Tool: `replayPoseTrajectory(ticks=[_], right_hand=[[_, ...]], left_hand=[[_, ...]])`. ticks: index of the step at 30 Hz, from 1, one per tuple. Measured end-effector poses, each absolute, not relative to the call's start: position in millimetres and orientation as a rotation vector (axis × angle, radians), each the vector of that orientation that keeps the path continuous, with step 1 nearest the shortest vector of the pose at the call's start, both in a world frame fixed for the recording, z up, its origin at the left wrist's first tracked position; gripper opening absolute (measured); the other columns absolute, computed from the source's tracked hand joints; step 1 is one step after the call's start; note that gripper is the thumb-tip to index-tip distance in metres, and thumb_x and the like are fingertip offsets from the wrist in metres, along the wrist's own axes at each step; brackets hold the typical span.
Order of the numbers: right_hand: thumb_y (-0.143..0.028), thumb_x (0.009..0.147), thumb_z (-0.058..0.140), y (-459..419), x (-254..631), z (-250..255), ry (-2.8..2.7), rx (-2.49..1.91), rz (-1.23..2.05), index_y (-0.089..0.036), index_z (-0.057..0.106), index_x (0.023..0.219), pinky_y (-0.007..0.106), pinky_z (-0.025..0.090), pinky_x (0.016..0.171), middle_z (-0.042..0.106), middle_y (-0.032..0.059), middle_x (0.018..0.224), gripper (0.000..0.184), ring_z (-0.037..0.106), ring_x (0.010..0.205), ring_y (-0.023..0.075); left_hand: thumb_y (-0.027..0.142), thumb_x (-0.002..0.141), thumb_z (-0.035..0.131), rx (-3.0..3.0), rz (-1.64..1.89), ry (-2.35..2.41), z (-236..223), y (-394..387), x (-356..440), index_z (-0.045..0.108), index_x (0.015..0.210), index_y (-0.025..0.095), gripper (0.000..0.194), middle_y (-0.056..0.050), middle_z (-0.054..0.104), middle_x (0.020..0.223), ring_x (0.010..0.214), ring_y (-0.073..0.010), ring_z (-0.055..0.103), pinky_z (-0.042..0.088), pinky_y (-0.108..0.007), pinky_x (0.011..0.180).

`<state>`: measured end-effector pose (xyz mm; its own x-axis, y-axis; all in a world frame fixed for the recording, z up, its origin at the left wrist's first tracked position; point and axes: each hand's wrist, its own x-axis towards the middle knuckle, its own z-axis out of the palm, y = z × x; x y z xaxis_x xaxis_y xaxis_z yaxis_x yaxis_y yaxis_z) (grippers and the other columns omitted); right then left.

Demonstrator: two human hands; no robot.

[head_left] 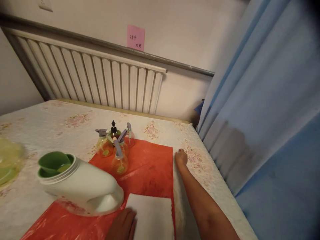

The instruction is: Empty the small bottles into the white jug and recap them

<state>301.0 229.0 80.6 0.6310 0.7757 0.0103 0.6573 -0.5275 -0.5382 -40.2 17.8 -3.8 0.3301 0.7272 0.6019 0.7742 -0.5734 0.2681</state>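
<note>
My left hand (pixel 122 226) lies flat at the bottom edge of the view, on a red plastic sheet (pixel 150 166), with its fingers against the left edge of a white folded cloth (pixel 152 216). My right arm reaches forward. My right hand (pixel 181 157) rests knuckles-up with curled fingers right at the red sheet's far right edge, and what the fingers hold is hidden. A white jug-like container (pixel 85 186) with a green funnel (pixel 53 162) in its mouth lies on its side just left of my left hand.
Several small spray bottles (pixel 116 146) with yellowish liquid stand clustered on the red sheet's far end. A floral tablecloth (pixel 50 126) covers the table. A yellow-green object (pixel 7 160) sits at the left edge. A radiator (pixel 100 80) runs behind; a blue curtain (pixel 262 116) hangs right.
</note>
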Motion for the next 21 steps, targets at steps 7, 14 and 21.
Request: replayPoseTrajectory(ticks=[7, 14, 21], right_hand=[[-0.03, 0.093, 0.059, 136.8, 251.8, 93.2, -1.403, -1.974, 0.56, -0.016, 0.062, 0.111, 0.037, 0.055, 0.08, 0.065, 0.0064, 0.111, 0.023, 0.065, 0.092, 0.0186], [-0.009, 0.077, 0.051, 12.4, 180.2, 72.0, -1.555, -1.672, 0.764, -0.017, 0.067, 0.093, 0.019, 0.045, 0.049, 0.065, -0.0039, 0.066, 0.024, 0.06, 0.051, 0.0105], [-0.007, 0.073, 0.054, -61.8, 150.4, 57.9, -1.68, -1.635, 0.552, -0.02, 0.066, 0.095, 0.03, 0.048, 0.071, 0.065, 0.0016, 0.079, 0.029, 0.062, 0.074, 0.019]], left_hand=[[0.034, 0.098, 0.04, -2.611, -1.062, -1.521, 14.3, 15.6, -32.1, 0.06, 0.105, 0.024, 0.023, -0.008, 0.068, 0.103, 0.094, -0.0229, 0.066, 0.055, -0.037, 0.085], [0.024, 0.099, 0.036, -2.759, -0.814, -1.59, 29.1, 14.4, -29.0, 0.057, 0.098, 0.021, 0.022, -0.008, 0.062, 0.096, 0.089, -0.0215, 0.06, 0.05, -0.037, 0.083], [0.014, 0.095, 0.034, -2.76, -0.655, -1.611, 36.4, 16.2, -22.5, 0.058, 0.091, 0.018, 0.025, -0.009, 0.06, 0.093, 0.086, -0.0226, 0.056, 0.046, -0.037, 0.081]])
